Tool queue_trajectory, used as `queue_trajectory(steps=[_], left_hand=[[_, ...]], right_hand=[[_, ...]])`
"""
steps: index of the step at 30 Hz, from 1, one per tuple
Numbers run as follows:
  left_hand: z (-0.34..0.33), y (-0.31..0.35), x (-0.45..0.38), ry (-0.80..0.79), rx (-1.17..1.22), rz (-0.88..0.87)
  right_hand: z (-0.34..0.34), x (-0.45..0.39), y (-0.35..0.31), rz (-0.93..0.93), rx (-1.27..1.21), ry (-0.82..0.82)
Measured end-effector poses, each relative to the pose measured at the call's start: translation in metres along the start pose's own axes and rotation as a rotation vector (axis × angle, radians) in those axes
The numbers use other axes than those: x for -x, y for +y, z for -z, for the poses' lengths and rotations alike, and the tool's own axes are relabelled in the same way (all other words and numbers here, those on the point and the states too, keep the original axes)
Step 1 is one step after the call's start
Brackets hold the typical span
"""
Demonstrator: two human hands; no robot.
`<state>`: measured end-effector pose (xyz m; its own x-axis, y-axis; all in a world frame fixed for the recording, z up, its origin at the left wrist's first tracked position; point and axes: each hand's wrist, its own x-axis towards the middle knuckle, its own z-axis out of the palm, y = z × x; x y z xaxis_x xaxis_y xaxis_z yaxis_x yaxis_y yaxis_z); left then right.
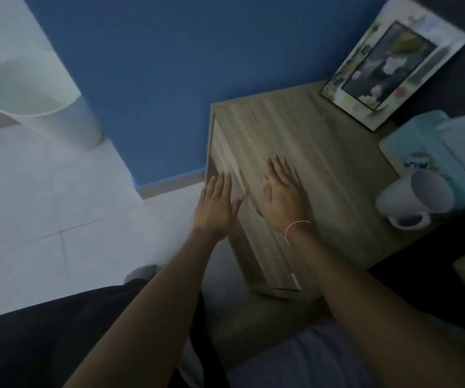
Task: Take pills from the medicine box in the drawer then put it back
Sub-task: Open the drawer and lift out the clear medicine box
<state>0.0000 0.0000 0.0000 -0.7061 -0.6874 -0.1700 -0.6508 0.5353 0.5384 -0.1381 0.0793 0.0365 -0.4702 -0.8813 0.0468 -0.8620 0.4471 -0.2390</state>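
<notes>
A wooden bedside cabinet (323, 152) stands against the blue wall, seen from above. Its drawer front (239, 219) faces left and looks closed. My left hand (216, 204) hovers flat over the cabinet's left edge, above the drawer front, fingers stretched out and holding nothing. My right hand (284, 191) lies flat with spread fingers over the cabinet top, a thin white string around its wrist. No medicine box or pills are in sight. The picture is dim and blurred.
A white mug (419, 198) lies on its side at the cabinet's right edge, beside a light-blue tissue pack (433, 152). A framed picture (394, 65) leans at the back corner. A white bin (43, 102) stands on the tiled floor at left.
</notes>
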Motion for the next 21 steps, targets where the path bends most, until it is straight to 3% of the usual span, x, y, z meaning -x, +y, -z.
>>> queue_trajectory(steps=[13, 21], left_hand=[[-0.018, 0.002, -0.030, -0.009, 0.266, 0.058], [-0.001, -0.001, -0.029, -0.055, 0.271, 0.161]], right_hand=[[-0.006, -0.003, 0.004, 0.021, -0.024, 0.051], [-0.005, -0.002, 0.003, 0.019, -0.031, 0.034]])
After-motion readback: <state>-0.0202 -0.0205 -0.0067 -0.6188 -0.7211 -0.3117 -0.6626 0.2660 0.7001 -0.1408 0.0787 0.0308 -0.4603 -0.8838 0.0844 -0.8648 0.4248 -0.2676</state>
